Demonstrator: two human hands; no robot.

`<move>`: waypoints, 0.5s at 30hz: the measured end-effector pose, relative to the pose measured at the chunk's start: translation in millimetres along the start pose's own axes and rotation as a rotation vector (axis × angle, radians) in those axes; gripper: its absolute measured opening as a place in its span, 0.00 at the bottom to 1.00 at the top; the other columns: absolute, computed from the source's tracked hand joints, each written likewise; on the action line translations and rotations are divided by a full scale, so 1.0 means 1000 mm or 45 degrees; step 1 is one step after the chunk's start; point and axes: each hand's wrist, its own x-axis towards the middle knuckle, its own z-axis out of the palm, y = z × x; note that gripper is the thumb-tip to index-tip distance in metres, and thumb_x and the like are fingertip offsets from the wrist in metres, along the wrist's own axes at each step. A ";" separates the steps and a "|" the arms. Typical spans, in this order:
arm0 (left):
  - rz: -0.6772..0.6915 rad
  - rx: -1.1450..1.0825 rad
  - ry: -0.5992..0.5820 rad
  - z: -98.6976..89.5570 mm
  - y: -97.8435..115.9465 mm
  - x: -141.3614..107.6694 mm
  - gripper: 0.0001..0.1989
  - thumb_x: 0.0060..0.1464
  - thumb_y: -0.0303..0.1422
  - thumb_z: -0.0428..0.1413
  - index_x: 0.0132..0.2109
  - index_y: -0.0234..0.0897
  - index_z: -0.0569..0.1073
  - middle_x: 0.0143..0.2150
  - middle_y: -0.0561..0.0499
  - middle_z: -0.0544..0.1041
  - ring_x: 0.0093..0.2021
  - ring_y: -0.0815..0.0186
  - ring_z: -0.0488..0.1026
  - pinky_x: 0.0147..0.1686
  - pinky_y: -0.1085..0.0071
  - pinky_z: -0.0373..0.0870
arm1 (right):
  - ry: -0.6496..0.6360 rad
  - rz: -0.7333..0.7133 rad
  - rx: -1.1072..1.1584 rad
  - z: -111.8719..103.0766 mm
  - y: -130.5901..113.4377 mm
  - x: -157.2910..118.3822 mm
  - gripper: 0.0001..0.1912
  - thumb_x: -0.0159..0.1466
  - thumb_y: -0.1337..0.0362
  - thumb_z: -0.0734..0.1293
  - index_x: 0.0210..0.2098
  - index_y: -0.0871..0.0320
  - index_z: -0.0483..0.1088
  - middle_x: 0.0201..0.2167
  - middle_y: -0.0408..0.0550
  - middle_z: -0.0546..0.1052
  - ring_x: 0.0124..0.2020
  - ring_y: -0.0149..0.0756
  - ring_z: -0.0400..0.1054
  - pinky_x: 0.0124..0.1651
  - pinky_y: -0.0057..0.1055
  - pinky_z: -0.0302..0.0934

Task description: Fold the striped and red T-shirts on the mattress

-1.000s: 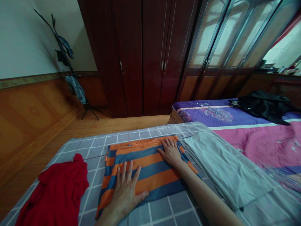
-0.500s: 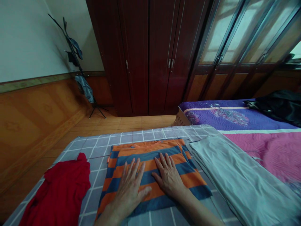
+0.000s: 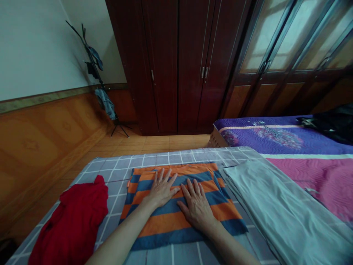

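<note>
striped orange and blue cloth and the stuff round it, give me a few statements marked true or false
1. The left hand and right hand both rest on the striped orange and blue cloth. True.
2. The crumpled red cloth lies to the right of the striped cloth. False: it lies to the left.
3. The striped cloth lies on a grey sheet with white grid lines. True.
4. The left hand is closed in a fist. False: its fingers are spread.
5. The tall dark red wardrobe doors are shut. True.
</note>
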 end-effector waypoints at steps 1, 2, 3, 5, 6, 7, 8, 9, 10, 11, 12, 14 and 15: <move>0.004 -0.002 0.008 0.000 0.000 -0.002 0.33 0.59 0.55 0.38 0.67 0.49 0.50 0.70 0.48 0.44 0.69 0.48 0.35 0.62 0.43 0.36 | 0.009 -0.006 0.000 0.001 0.001 0.000 0.31 0.64 0.49 0.60 0.62 0.57 0.60 0.64 0.59 0.57 0.65 0.58 0.43 0.62 0.53 0.45; 0.016 -0.002 0.013 0.000 -0.002 -0.004 0.33 0.59 0.56 0.38 0.67 0.49 0.49 0.70 0.48 0.44 0.69 0.49 0.35 0.63 0.43 0.36 | 0.018 -0.009 0.001 0.003 0.001 0.000 0.31 0.64 0.48 0.60 0.61 0.57 0.60 0.64 0.59 0.57 0.65 0.58 0.43 0.61 0.53 0.45; 0.041 -0.002 0.014 0.000 -0.005 -0.008 0.34 0.59 0.56 0.38 0.67 0.49 0.48 0.70 0.49 0.43 0.69 0.49 0.35 0.63 0.43 0.35 | 0.029 -0.008 0.003 0.004 0.002 0.000 0.31 0.64 0.48 0.60 0.61 0.57 0.60 0.64 0.59 0.57 0.65 0.58 0.43 0.62 0.53 0.45; 0.083 0.006 0.028 0.001 -0.015 -0.015 0.34 0.59 0.56 0.37 0.68 0.48 0.45 0.70 0.49 0.42 0.69 0.51 0.35 0.63 0.44 0.35 | 0.055 -0.010 0.004 0.006 0.003 0.000 0.31 0.64 0.47 0.59 0.61 0.57 0.61 0.64 0.58 0.58 0.65 0.58 0.43 0.62 0.53 0.45; 0.092 0.017 0.041 0.002 -0.023 -0.018 0.35 0.59 0.56 0.36 0.68 0.48 0.45 0.70 0.50 0.42 0.69 0.53 0.35 0.63 0.45 0.36 | 0.066 -0.014 0.003 0.006 0.003 0.000 0.31 0.64 0.47 0.59 0.61 0.58 0.61 0.64 0.59 0.58 0.65 0.58 0.43 0.62 0.52 0.44; 0.091 0.033 0.054 0.002 -0.032 -0.021 0.34 0.59 0.56 0.35 0.68 0.47 0.45 0.70 0.50 0.42 0.69 0.54 0.35 0.64 0.46 0.36 | 0.074 -0.019 0.002 0.007 0.003 0.000 0.31 0.64 0.47 0.59 0.61 0.58 0.62 0.64 0.59 0.57 0.65 0.58 0.43 0.62 0.52 0.44; 0.065 0.056 0.067 0.002 -0.042 -0.023 0.34 0.60 0.56 0.35 0.68 0.46 0.45 0.70 0.50 0.42 0.69 0.55 0.36 0.64 0.47 0.36 | 0.079 -0.026 0.000 0.007 0.004 0.000 0.31 0.64 0.47 0.59 0.60 0.58 0.62 0.64 0.58 0.57 0.65 0.58 0.43 0.62 0.52 0.44; 0.012 0.085 0.078 0.001 -0.053 -0.025 0.34 0.60 0.55 0.35 0.68 0.45 0.46 0.70 0.50 0.43 0.69 0.55 0.37 0.64 0.47 0.36 | 0.081 -0.032 -0.002 0.006 0.004 0.001 0.31 0.64 0.47 0.59 0.60 0.58 0.62 0.64 0.58 0.57 0.65 0.58 0.43 0.62 0.53 0.44; -0.067 0.115 0.086 -0.001 -0.062 -0.027 0.34 0.60 0.55 0.36 0.68 0.44 0.47 0.70 0.48 0.45 0.69 0.54 0.39 0.64 0.47 0.36 | 0.078 -0.032 -0.004 0.006 0.004 0.001 0.31 0.64 0.47 0.59 0.60 0.58 0.62 0.64 0.58 0.57 0.65 0.58 0.43 0.62 0.53 0.44; -0.162 0.143 0.092 -0.004 -0.070 -0.028 0.35 0.60 0.54 0.37 0.68 0.42 0.48 0.70 0.47 0.46 0.69 0.53 0.41 0.63 0.46 0.36 | 0.071 -0.029 -0.005 0.006 0.003 0.001 0.31 0.64 0.47 0.59 0.60 0.58 0.62 0.64 0.58 0.57 0.65 0.58 0.43 0.62 0.53 0.44; -0.261 0.167 0.103 -0.007 -0.076 -0.030 0.35 0.60 0.54 0.38 0.67 0.40 0.49 0.69 0.44 0.48 0.68 0.51 0.42 0.63 0.45 0.36 | 0.061 -0.023 -0.004 0.005 0.003 0.001 0.31 0.64 0.47 0.59 0.61 0.58 0.62 0.64 0.58 0.57 0.65 0.58 0.43 0.62 0.53 0.44; -0.348 0.188 0.129 -0.011 -0.081 -0.036 0.35 0.61 0.53 0.38 0.67 0.38 0.50 0.68 0.42 0.50 0.68 0.50 0.42 0.63 0.44 0.36 | 0.033 -0.014 -0.003 0.004 0.003 0.002 0.32 0.64 0.46 0.58 0.61 0.58 0.61 0.64 0.59 0.57 0.65 0.59 0.44 0.61 0.53 0.44; -0.306 0.184 0.130 -0.012 -0.082 -0.041 0.35 0.61 0.53 0.38 0.68 0.38 0.49 0.69 0.43 0.49 0.68 0.51 0.41 0.63 0.45 0.37 | 0.021 -0.012 -0.003 0.004 0.002 0.002 0.32 0.64 0.46 0.58 0.61 0.58 0.61 0.63 0.60 0.57 0.65 0.59 0.44 0.61 0.53 0.44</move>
